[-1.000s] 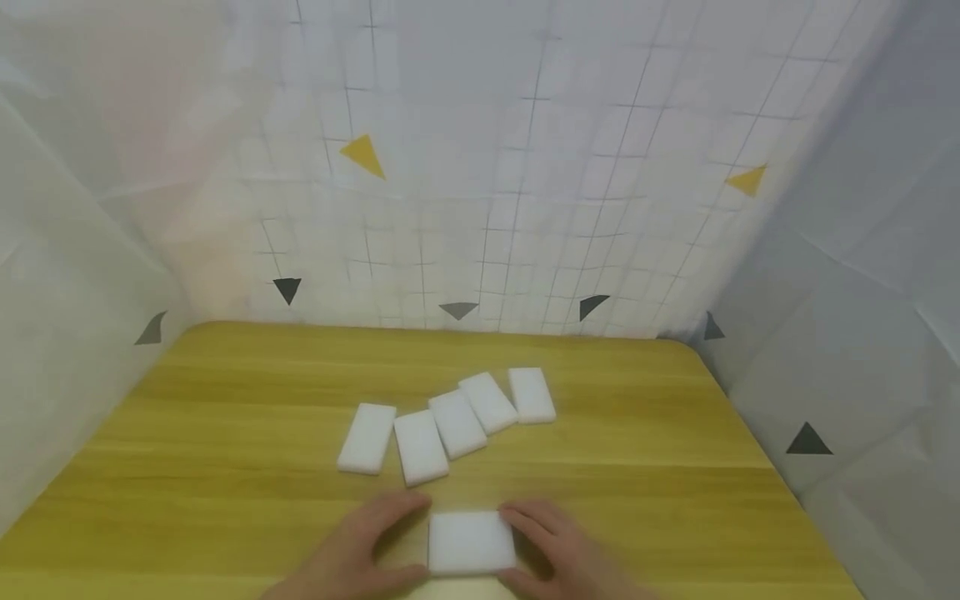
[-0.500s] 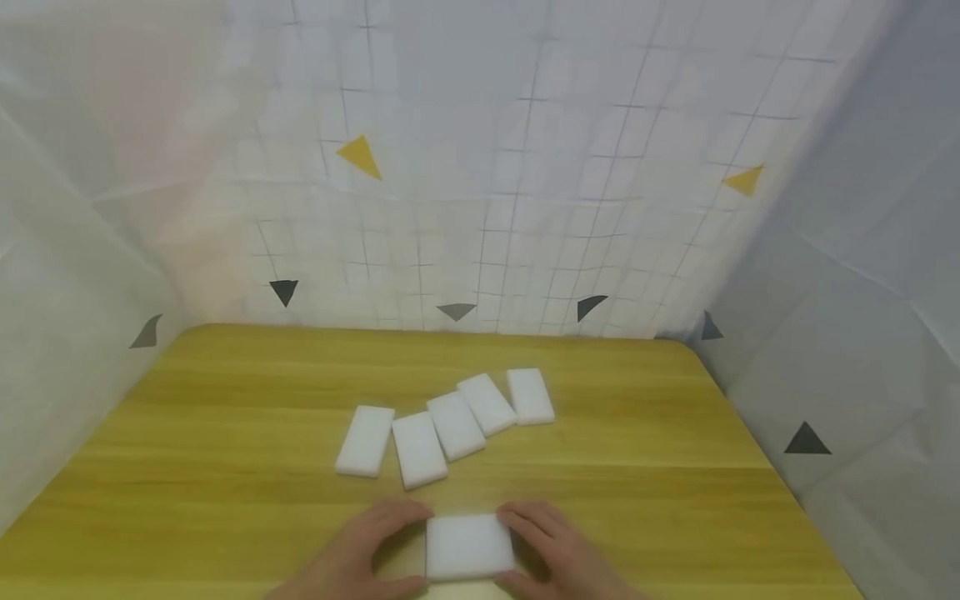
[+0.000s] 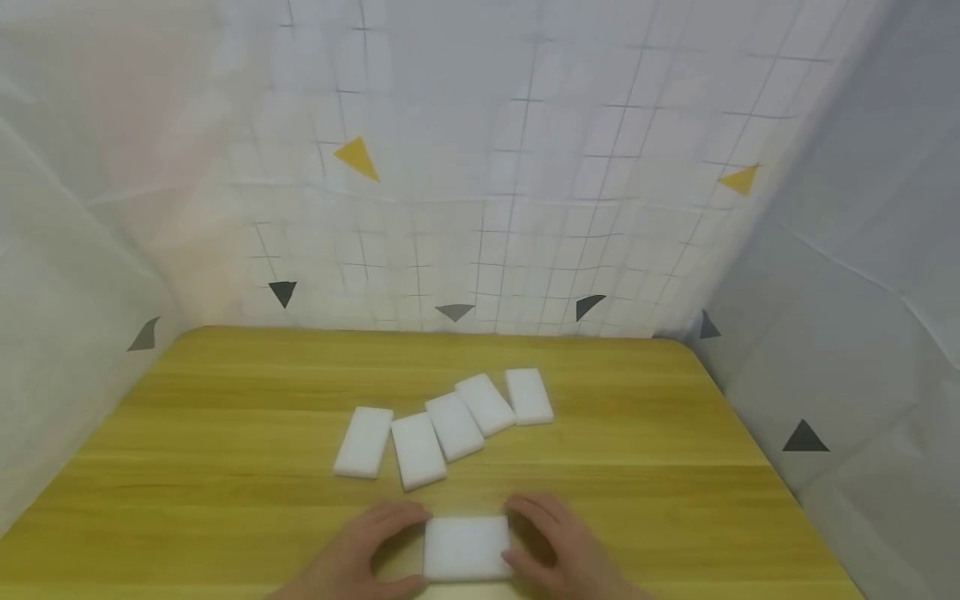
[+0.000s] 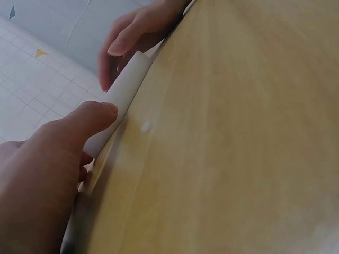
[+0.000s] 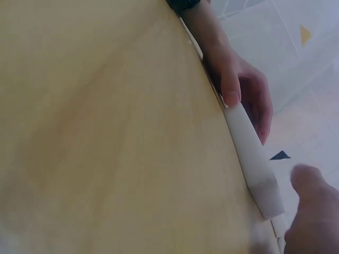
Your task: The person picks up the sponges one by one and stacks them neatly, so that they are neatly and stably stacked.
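Observation:
A white rectangular sponge (image 3: 467,548) lies flat on the wooden table near its front, long side running left to right. My left hand (image 3: 367,546) holds its left end, thumb at the near corner and fingers at the far one; in the left wrist view the thumb rests against the sponge's edge (image 4: 123,90). At the other end, my right hand (image 3: 558,546) has its thumb and fingers spread around the right side. A gap shows between the right thumb (image 5: 310,180) and the sponge (image 5: 249,148) in the right wrist view.
Several similar white sponges (image 3: 455,426) lie in a slanting row farther back on the table (image 3: 637,400). White sheeting (image 3: 450,167) with grid lines and coloured triangles stands behind, with more sheeting on both sides. A small white speck (image 4: 146,127) shows on the wood.
My right hand has loosened from the sponge's right end, its fingers shifting slightly outward and its thumb coming forward. The left hand stays at the left end.

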The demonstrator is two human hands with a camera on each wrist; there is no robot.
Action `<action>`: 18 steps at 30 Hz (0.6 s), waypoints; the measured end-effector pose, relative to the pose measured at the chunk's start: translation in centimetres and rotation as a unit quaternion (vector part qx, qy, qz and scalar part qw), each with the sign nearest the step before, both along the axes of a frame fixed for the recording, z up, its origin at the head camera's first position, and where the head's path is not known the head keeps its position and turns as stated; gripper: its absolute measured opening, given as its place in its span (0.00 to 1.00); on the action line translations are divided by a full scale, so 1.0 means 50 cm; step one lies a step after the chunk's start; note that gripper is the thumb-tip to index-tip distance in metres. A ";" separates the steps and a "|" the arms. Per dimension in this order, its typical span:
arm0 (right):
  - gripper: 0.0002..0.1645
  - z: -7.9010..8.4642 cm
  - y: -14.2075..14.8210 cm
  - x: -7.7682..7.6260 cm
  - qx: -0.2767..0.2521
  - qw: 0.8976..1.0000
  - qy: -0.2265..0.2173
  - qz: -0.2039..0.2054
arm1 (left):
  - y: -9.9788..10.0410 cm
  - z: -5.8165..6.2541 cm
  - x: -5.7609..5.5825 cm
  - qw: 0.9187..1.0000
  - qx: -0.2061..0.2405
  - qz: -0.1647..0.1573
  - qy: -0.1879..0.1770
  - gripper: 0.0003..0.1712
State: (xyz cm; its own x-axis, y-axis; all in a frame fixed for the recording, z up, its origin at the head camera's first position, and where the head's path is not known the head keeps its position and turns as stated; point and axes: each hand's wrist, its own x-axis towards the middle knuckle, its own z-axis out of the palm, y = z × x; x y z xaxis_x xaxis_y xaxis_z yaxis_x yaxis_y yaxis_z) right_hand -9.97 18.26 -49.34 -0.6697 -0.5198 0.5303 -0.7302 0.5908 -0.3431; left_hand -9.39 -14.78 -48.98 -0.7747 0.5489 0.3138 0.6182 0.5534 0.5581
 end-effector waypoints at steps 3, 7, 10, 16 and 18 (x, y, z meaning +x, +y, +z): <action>0.30 -0.004 0.003 -0.011 -0.041 0.997 -0.018 -0.062 | 0.000 -0.002 -0.001 1.000 0.000 -0.001 0.003 0.35; 0.28 -0.007 0.011 -0.047 -0.108 0.986 0.001 -0.128 | 0.001 -0.001 -0.003 1.000 0.003 -0.004 0.011 0.35; 0.28 -0.008 0.020 -0.085 -0.138 0.975 0.049 -0.167 | 0.001 -0.002 -0.004 1.000 0.007 -0.004 0.020 0.35; 0.28 -0.004 0.027 -0.144 -0.146 0.958 0.003 -0.248 | -0.001 -0.007 -0.004 1.000 0.005 -0.008 0.027 0.35; 0.30 -0.001 0.026 -0.160 -0.141 0.954 -0.029 -0.264 | -0.002 -0.009 -0.003 1.000 0.004 -0.008 0.027 0.35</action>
